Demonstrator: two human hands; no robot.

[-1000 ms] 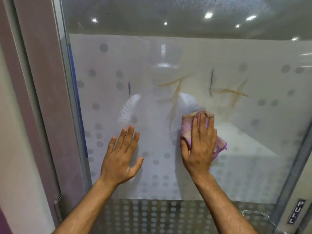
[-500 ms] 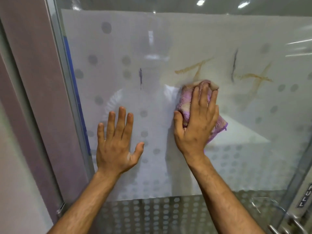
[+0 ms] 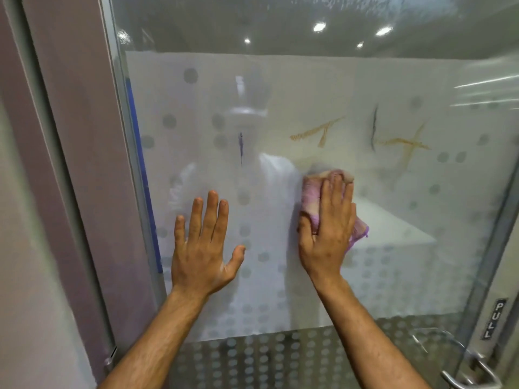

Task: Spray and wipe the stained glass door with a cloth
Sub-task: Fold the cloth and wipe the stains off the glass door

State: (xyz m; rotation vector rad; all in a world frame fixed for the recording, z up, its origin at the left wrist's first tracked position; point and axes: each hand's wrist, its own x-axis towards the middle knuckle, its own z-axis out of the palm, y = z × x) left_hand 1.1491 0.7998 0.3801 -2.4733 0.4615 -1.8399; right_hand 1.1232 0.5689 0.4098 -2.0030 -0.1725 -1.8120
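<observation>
The right hand (image 3: 325,234) presses a pink cloth (image 3: 314,197) flat against the glass door (image 3: 393,220) just below brown stains (image 3: 317,133), while the left hand (image 3: 202,248) lies open-palmed beside it.

We see the frosted, dot-patterned glass door (image 3: 295,88) carrying everything: left hand (image 3: 202,248) flat on it, right hand (image 3: 327,237) pressing a pink cloth (image 3: 311,192) against it. Brown streaks (image 3: 317,133) and dark marks (image 3: 374,127) sit above the cloth.
</observation>
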